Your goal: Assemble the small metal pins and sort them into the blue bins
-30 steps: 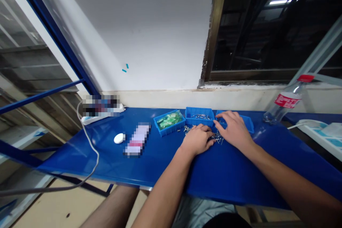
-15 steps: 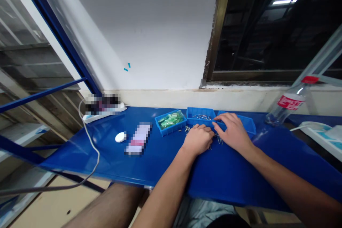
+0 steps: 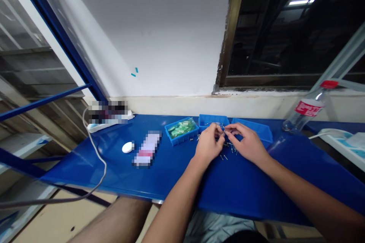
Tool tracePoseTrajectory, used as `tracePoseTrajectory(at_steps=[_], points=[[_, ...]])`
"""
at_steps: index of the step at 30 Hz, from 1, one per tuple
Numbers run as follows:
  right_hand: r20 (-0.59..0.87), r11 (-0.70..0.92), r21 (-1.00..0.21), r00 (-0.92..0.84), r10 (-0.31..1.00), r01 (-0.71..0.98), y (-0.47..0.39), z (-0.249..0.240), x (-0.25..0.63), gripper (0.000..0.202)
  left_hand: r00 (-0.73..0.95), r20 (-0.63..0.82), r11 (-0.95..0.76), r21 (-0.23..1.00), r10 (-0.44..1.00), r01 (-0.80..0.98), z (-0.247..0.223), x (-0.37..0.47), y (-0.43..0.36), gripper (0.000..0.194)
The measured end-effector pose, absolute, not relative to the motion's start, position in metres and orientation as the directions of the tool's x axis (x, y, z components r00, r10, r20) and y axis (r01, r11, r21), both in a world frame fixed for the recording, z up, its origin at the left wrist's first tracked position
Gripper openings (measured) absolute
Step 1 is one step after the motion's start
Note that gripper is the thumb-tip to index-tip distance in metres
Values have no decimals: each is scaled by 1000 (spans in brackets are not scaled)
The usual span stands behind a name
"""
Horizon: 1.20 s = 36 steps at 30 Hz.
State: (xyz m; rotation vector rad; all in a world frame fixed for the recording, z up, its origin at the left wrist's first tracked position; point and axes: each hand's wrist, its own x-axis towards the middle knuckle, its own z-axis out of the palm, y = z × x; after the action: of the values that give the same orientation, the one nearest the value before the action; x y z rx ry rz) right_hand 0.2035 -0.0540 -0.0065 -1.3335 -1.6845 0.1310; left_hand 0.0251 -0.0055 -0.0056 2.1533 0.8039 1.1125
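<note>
You're at the glossy blue desk [image 3: 171, 174], pushed up to a pale wall [image 3: 156, 26] with two scraps of teal tape [image 3: 133, 74] on it, and a dark window [image 3: 285, 45] throws back a strip of light. Over on the right leans a red-capped bottle [image 3: 309, 107]; to the left, a white round item [image 3: 127, 147] sits near a grey cable [image 3: 104, 167] that loops past the edge.

Centre now: slim metal pins [image 3: 226, 157] lie scattered under your hands, in front of the middle blue tray [image 3: 213, 117], which holds more. The left tray [image 3: 184, 138] carries green packets [image 3: 181, 127]. Your left grip [image 3: 209, 144] and right grip [image 3: 246, 142] come fingertip to fingertip, each nearly closed; whether either pinches a pin, I can't tell.

Your right fingers cover part of the right tray [image 3: 264, 133], and your left covers some of the pile. Pixel blocks mask a flat item [image 3: 146, 150] and whatever is on the left power strip [image 3: 122, 117]. Your forearms run out of view at the bottom and right.
</note>
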Motion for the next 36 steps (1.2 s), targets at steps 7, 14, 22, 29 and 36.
tracePoseTrajectory(at_steps=[7,14,22,29,36], points=[[464,361,-818,142,875,449,-49,-16,202,28,399,465,-566,804,790,184,-5,25,-3,29],[456,373,-811,86,886,451,-49,-17,202,21,383,392,-453,888,836,80,-6,25,-1,22],[521,405,-722,55,852,561,-47,-17,202,32,409,380,-477,864,829,164,-4,25,-4,31],[488,347,-771,146,861,534,-48,-17,204,14,451,296,-391,911,842,131,-6,24,-6,74],[541,438,-712,31,841,548,-47,-14,202,18,415,338,-393,918,845,51,-10,25,1,66]])
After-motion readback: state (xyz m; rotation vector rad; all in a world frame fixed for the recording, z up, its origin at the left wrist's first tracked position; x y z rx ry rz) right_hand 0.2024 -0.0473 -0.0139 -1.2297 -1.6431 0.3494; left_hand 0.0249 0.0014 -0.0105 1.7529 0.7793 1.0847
